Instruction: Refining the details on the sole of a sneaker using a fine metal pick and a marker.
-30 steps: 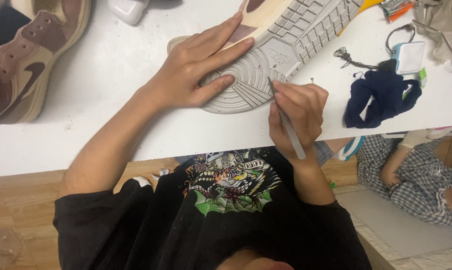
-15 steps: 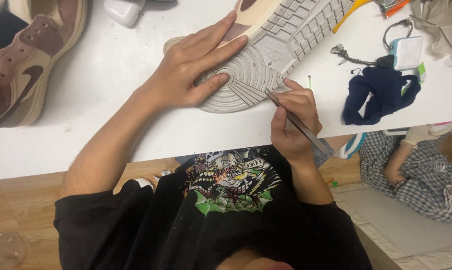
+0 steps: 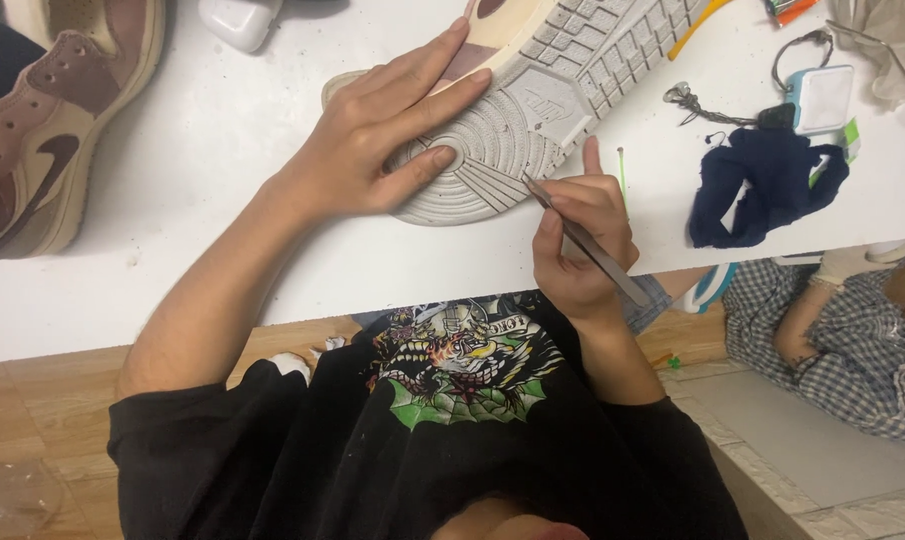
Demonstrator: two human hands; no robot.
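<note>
1. Left hand (image 3: 373, 140) lies flat, palm down, fingers spread, pressing on the upturned sneaker sole (image 3: 533, 110) – not wrapped round it, just holding it down on the white surface (image 3: 223, 240).
2. Sneaker lies sole-up near the front edge of the surface, heel end twd the person; grey tread, cream midsole showing under the fingers.
3. Right hand (image 3: 583, 235) is closed on a thin metal pick (image 3: 583, 240), pinched between thumb and fingers like a pen, index finger sticking up. Tool tip touches the sole's edge at the heel tread; the handle runs back down past the wrist.
4. Far left on the surface: a brown-and-tan sneaker (image 3: 53, 120), upright, well apart from the hands.
5. Top, left of the sole: a small white case (image 3: 238, 20), partly cut off by the frame.
6. Right of the right hand: a crumpled dark blue cloth (image 3: 763, 185), just beside a small white-and-teal gadget (image 3: 821, 98) w/ a cord loop.
7. Thin green stick (image 3: 621, 165) lies just beside the right hand's index finger.
8. Lower right, below the surface – another person in a checked shirt (image 3: 853, 330), on the floor.
</note>
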